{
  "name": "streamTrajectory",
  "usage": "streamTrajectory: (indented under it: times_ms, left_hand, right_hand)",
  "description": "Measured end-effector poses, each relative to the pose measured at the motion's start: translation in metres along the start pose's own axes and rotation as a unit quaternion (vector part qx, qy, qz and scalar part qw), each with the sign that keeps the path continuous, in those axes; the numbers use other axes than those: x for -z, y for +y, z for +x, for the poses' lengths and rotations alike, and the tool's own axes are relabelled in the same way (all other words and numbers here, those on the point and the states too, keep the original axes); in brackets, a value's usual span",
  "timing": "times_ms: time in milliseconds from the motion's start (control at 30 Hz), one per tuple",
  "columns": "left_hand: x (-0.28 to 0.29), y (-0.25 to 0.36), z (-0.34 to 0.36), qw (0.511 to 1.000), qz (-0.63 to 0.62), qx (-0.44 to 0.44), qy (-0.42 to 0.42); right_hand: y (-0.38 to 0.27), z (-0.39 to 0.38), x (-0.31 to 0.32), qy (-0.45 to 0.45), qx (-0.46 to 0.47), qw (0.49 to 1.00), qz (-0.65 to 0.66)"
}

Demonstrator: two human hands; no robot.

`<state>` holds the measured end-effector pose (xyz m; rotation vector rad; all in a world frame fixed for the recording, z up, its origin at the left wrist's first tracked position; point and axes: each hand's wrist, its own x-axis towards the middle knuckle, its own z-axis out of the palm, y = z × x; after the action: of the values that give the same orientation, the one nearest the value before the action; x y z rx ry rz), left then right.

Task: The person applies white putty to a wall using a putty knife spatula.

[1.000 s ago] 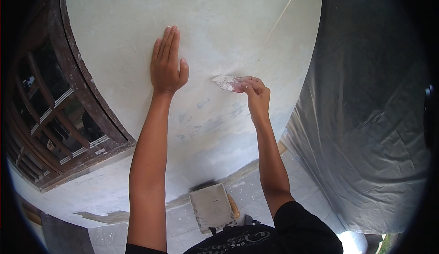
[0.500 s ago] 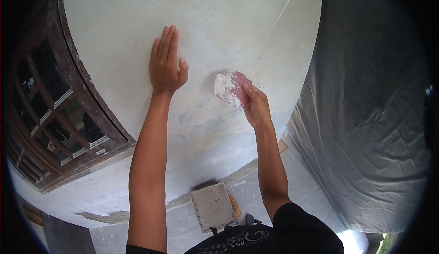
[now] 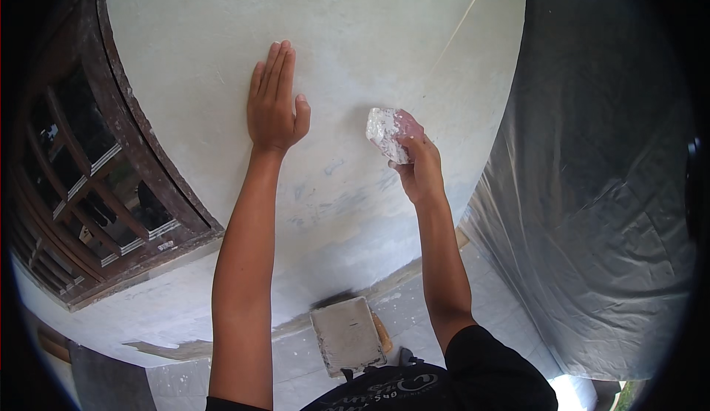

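Pink scraper (image 3: 407,124): before the pale wall (image 3: 340,48), partly covered with white paste (image 3: 379,127)
Right hand (image 3: 423,170): grasping the scraper
Left hand (image 3: 276,111): released, laid flat on the wall, fingers upward

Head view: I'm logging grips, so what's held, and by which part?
The right hand holds a pink scraper by its less smeared edge; the left hand holds nothing.

Soft daylight on wall (image 3: 355,34), black fisheye corners

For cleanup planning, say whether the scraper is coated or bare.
Coated: white paste marks the scraper, mostly toward its left edge; pink shows nearer the right hand.
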<state>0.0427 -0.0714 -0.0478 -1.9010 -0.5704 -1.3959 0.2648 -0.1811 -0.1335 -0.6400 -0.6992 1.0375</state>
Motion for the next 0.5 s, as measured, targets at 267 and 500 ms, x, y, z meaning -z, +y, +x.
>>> streamTrajectory:
  times_ms: [267,500]
  left_hand:
    - [-0.002,0.001,0.002,1.000,-0.010,0.001,0.009]
    - [-0.002,-0.005,-0.003,0.998,-0.051,0.005,0.044]
  right_hand:
    - [-0.011,0.021,-0.035,-0.038,0.225,0.959,-0.166]
    - [0.000,0.060,-0.095,0.055,0.680,0.565,-0.464]
